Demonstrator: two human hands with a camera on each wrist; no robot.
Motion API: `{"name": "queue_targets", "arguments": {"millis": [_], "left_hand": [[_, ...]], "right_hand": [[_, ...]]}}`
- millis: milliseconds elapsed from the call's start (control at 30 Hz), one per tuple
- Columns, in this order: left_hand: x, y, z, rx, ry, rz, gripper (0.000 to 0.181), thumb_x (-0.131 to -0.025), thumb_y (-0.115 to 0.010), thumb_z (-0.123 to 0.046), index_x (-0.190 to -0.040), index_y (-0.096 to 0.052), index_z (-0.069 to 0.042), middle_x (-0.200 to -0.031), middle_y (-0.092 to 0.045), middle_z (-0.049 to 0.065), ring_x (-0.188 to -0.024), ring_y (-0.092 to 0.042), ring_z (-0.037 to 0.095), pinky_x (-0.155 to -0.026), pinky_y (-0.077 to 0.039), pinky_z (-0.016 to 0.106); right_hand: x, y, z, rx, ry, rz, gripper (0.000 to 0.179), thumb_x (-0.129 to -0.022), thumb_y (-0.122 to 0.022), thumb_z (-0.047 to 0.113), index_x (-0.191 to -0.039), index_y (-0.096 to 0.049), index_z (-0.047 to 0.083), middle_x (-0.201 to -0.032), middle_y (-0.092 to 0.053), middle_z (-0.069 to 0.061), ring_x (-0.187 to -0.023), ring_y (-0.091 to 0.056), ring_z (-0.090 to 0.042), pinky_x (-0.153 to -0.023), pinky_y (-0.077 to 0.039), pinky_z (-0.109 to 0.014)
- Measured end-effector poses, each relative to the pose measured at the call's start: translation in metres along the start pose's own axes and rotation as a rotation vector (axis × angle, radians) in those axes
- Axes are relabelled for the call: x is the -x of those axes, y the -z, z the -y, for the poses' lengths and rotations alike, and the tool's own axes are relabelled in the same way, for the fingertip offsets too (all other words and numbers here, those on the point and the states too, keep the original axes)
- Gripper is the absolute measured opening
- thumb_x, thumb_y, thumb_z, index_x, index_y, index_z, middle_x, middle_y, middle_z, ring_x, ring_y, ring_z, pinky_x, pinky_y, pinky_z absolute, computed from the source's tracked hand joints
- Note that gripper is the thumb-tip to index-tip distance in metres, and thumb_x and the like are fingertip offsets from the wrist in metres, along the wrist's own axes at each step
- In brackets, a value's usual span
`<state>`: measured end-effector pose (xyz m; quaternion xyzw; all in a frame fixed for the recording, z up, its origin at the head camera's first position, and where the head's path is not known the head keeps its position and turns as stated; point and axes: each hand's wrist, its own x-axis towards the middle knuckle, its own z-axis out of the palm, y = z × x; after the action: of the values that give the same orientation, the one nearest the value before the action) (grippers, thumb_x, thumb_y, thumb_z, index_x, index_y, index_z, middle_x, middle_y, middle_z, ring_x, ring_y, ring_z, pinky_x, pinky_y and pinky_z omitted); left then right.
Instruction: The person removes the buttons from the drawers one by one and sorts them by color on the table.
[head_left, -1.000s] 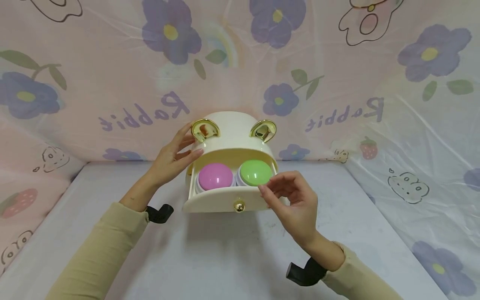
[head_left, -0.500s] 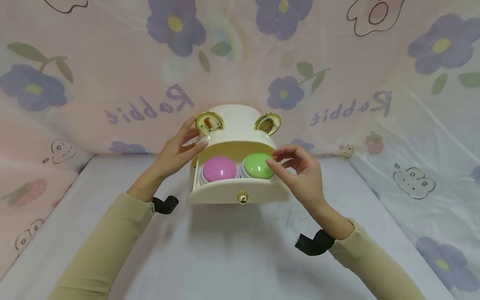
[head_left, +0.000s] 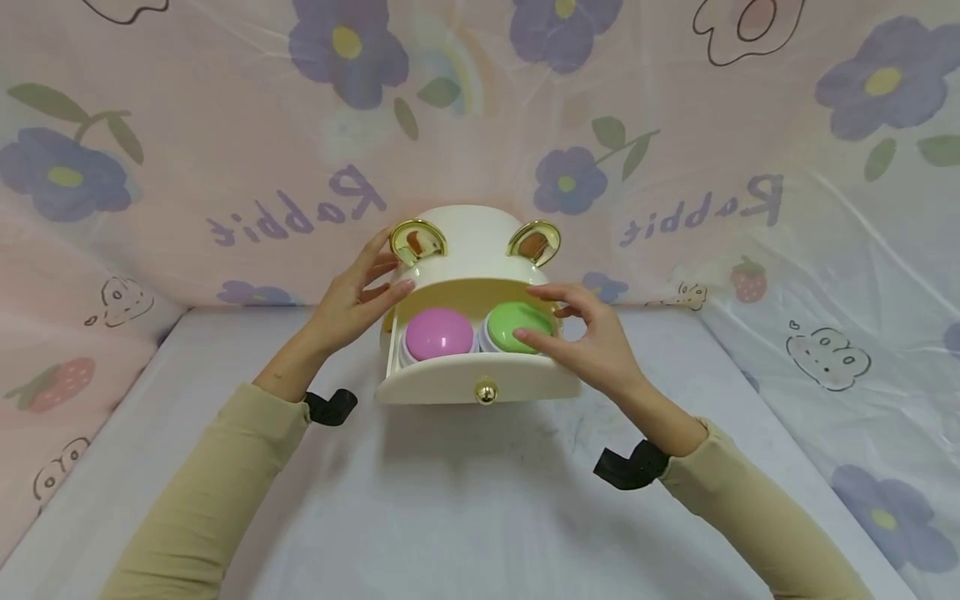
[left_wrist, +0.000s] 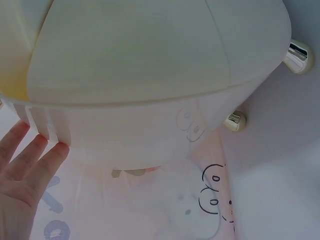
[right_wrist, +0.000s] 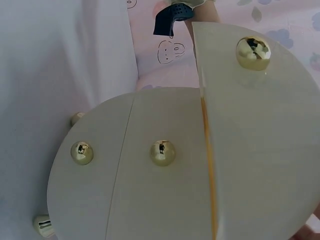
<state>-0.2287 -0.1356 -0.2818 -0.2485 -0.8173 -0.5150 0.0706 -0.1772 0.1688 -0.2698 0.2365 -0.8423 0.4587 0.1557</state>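
Note:
A cream rounded box (head_left: 472,242) with gold-rimmed ears has its top drawer (head_left: 435,383) pulled out. Inside sit a jar with a pink domed lid (head_left: 438,333) and one with a green domed lid (head_left: 510,317). My left hand (head_left: 348,304) rests at the box's left side, thumb by the front rim; in the left wrist view its straight fingers (left_wrist: 42,162) touch the ridged wall. My right hand (head_left: 596,337) spreads around the green jar, thumb over the front of the lid and index finger behind it. In the right wrist view, only a bit of that hand shows.
Below the open drawer are two closed fronts with gold knobs (right_wrist: 163,152). Small feet (right_wrist: 44,226) hold the box above the white tabletop (head_left: 465,500). A flower-printed cloth (head_left: 465,150) hangs close behind the box.
My right hand has moved up and inward from the drawer's right corner to the green jar. The left hand keeps its place on the box, and both jars stay in the drawer.

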Motion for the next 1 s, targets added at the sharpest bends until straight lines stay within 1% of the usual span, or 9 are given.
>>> {"name": "queue_targets", "arguments": {"millis": [167, 233, 300, 400, 433, 500, 667, 867, 1000], "left_hand": [[0.007, 0.000, -0.021, -0.003, 0.003, 0.005, 0.071, -0.092, -0.055, -0.015, -0.149, -0.014, -0.025, -0.139, -0.040, 0.020, -0.133, -0.036, 0.036, -0.107, -0.035, 0.052], [0.008, 0.000, -0.021, -0.001, -0.002, 0.005, 0.071, -0.092, -0.056, -0.015, -0.149, -0.015, -0.026, -0.138, -0.041, 0.020, -0.133, -0.037, 0.036, -0.107, -0.035, 0.052], [0.007, 0.000, -0.016, 0.002, -0.007, 0.003, 0.072, -0.092, -0.057, -0.015, -0.149, -0.015, -0.029, -0.138, -0.042, 0.019, -0.133, -0.038, 0.035, -0.107, -0.036, 0.052], [0.002, 0.000, -0.002, 0.002, -0.023, -0.003, 0.073, -0.091, -0.058, -0.019, -0.147, -0.015, -0.037, -0.138, -0.043, 0.015, -0.133, -0.039, 0.032, -0.107, -0.036, 0.051], [0.002, 0.000, -0.001, -0.001, -0.022, -0.005, 0.073, -0.091, -0.058, -0.019, -0.147, -0.015, -0.037, -0.138, -0.043, 0.015, -0.133, -0.039, 0.031, -0.107, -0.036, 0.050], [-0.001, 0.000, 0.006, -0.003, -0.028, -0.010, 0.072, -0.091, -0.059, -0.023, -0.145, -0.016, -0.042, -0.138, -0.043, 0.012, -0.132, -0.040, 0.029, -0.107, -0.037, 0.049], [-0.001, 0.001, 0.009, -0.005, -0.031, -0.013, 0.071, -0.091, -0.059, -0.024, -0.144, -0.017, -0.044, -0.137, -0.044, 0.010, -0.132, -0.040, 0.027, -0.107, -0.038, 0.048], [-0.001, 0.001, 0.009, 0.002, -0.032, -0.009, 0.071, -0.091, -0.059, -0.023, -0.146, -0.016, -0.041, -0.139, -0.043, 0.011, -0.133, -0.039, 0.029, -0.107, -0.037, 0.050], [-0.001, 0.000, 0.007, 0.002, -0.024, -0.004, 0.071, -0.091, -0.058, -0.022, -0.145, -0.016, -0.042, -0.139, -0.042, 0.012, -0.133, -0.039, 0.029, -0.107, -0.037, 0.049]], "right_hand": [[-0.001, 0.002, 0.000, 0.047, -0.036, 0.036, 0.051, -0.071, -0.080, 0.023, -0.118, -0.063, 0.013, -0.119, -0.064, -0.002, -0.109, -0.055, -0.016, -0.091, -0.042, -0.039], [-0.002, 0.003, 0.001, 0.074, -0.050, 0.060, 0.053, -0.070, -0.081, 0.025, -0.119, -0.063, 0.014, -0.120, -0.064, -0.001, -0.110, -0.055, -0.015, -0.091, -0.041, -0.038], [-0.003, 0.006, 0.003, 0.112, -0.064, 0.092, 0.056, -0.070, -0.081, 0.028, -0.121, -0.062, 0.015, -0.122, -0.063, 0.000, -0.111, -0.055, -0.015, -0.090, -0.042, -0.036], [-0.006, 0.009, 0.005, 0.169, -0.088, 0.147, 0.061, -0.069, -0.081, 0.034, -0.124, -0.060, 0.018, -0.126, -0.061, 0.003, -0.113, -0.053, -0.014, -0.088, -0.043, -0.034], [-0.007, 0.010, 0.005, 0.186, -0.093, 0.165, 0.063, -0.069, -0.080, 0.036, -0.125, -0.059, 0.018, -0.126, -0.060, 0.003, -0.114, -0.053, -0.014, -0.088, -0.044, -0.035], [-0.008, 0.012, 0.007, 0.201, -0.107, 0.197, 0.065, -0.068, -0.080, 0.037, -0.126, -0.058, 0.017, -0.128, -0.059, 0.003, -0.115, -0.053, -0.014, -0.088, -0.044, -0.035], [-0.011, 0.013, 0.008, 0.188, -0.126, 0.241, 0.068, -0.068, -0.081, 0.035, -0.128, -0.057, 0.013, -0.129, -0.058, 0.000, -0.119, -0.052, -0.016, -0.092, -0.045, -0.036], [-0.011, 0.014, 0.006, 0.173, -0.160, 0.263, 0.069, -0.068, -0.081, 0.032, -0.129, -0.056, 0.012, -0.130, -0.057, -0.002, -0.117, -0.052, -0.021, -0.098, -0.043, -0.041], [-0.011, 0.013, 0.004, 0.178, -0.158, 0.274, 0.069, -0.069, -0.082, 0.030, -0.129, -0.055, 0.011, -0.131, -0.057, -0.004, -0.117, -0.052, -0.023, -0.099, -0.042, -0.044]]}}
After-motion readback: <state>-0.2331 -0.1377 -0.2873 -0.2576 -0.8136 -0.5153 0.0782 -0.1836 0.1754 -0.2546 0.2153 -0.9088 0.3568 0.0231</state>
